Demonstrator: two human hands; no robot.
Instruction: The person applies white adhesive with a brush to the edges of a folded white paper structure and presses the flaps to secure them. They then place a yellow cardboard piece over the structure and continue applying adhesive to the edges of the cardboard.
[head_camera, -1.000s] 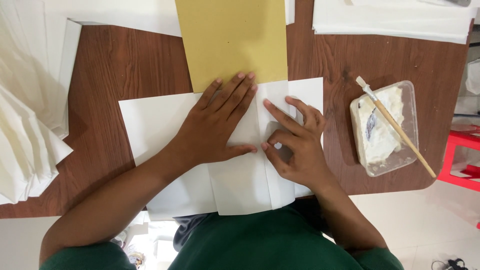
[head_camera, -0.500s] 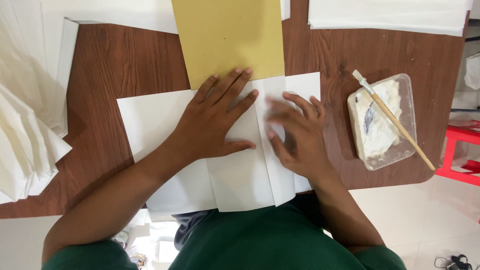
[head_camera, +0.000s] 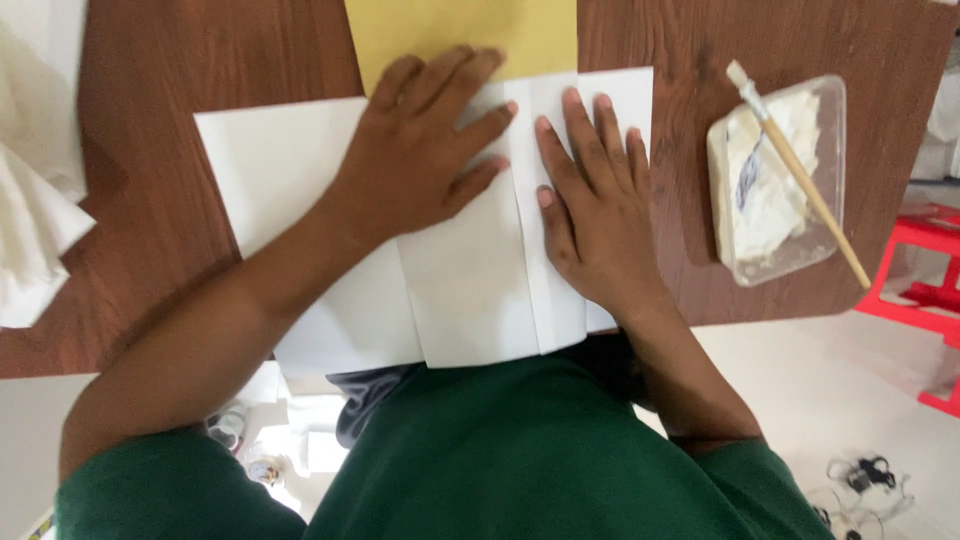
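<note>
A white sheet of paper (head_camera: 470, 290) lies folded on the brown wooden table (head_camera: 150, 240), with a flap turned over along a vertical crease. My left hand (head_camera: 420, 150) lies flat on the folded part, fingers spread and pointing away from me. Beside it, my right hand (head_camera: 595, 205) presses flat on the narrow flap just right of the crease. A yellow sheet (head_camera: 460, 35) lies under the white paper's far edge.
A clear plastic tub of white paste (head_camera: 775, 185) stands at the right, with a wooden brush (head_camera: 800, 180) resting across it. Stacked white papers (head_camera: 35, 170) lie at the left edge. A red stool (head_camera: 925, 290) is on the floor to the right.
My right hand has gone from curled fingertips on the crease to lying flat on the flap. My left hand stays pressed on the paper. The view has shifted closer.
</note>
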